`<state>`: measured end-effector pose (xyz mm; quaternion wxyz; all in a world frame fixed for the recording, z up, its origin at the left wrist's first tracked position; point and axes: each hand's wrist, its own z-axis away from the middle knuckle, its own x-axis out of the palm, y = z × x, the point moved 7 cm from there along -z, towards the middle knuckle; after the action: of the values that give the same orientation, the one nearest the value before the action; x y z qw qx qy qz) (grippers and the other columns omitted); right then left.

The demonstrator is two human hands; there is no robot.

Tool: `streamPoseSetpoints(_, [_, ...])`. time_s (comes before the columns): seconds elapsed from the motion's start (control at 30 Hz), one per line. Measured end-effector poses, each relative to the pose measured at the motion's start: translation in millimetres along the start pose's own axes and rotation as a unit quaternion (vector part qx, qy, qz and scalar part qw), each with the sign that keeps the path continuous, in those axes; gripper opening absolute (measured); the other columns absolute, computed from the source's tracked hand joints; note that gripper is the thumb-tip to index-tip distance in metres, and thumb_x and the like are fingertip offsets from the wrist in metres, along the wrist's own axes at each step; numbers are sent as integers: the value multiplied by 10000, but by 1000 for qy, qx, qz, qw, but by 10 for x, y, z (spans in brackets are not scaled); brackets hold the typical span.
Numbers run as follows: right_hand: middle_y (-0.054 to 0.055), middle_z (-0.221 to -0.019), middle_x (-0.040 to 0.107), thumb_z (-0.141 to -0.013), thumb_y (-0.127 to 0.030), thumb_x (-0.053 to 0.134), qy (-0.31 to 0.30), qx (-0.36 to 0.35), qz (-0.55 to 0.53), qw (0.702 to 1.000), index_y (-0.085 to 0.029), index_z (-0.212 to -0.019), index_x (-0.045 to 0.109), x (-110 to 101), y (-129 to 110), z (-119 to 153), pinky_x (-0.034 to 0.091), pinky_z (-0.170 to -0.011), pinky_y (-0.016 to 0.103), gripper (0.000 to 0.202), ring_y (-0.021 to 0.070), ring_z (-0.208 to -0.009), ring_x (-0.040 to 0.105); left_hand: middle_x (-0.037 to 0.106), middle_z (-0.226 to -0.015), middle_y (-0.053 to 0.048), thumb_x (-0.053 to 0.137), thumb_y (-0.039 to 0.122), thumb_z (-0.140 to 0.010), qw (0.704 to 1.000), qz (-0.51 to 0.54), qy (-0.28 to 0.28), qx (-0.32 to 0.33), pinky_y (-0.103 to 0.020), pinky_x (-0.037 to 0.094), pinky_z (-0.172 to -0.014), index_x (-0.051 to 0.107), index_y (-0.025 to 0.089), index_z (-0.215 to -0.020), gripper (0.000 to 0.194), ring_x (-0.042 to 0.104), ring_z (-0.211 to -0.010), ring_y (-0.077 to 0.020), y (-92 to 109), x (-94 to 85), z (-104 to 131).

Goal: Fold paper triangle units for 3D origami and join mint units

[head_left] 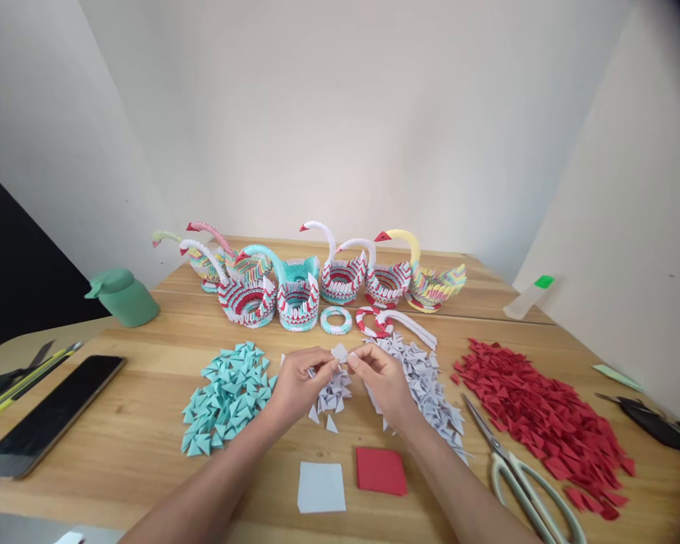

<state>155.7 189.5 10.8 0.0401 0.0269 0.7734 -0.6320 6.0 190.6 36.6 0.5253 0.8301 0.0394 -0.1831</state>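
Two bare hands, left hand [311, 378] and right hand [377, 374], pinch a small white paper piece [339, 353], its folds indistinct.

On my left, a phone [54, 415] is lying flat on the table [139, 408], its screen showing dark, and yellow and black pens [31, 380] are resting just beyond its outer side. Farther back on that side I'm seeing a green jug [125, 297], while a green-capped tube [527, 298] is sitting toward the back on my right, near the pale wall [629, 204].
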Motion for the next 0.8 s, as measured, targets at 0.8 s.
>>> streamPoseSetpoints(0.8, [-3, -749, 637, -861, -300, 579, 8, -57, -13, 998, -214, -1127, 549, 69, -36, 67, 489, -631, 276, 281, 160, -703, 618, 608, -588, 5, 708, 384, -723, 958, 238, -1, -158, -215, 398, -529, 596, 153, -670, 262, 509, -525, -109, -298, 169, 26])
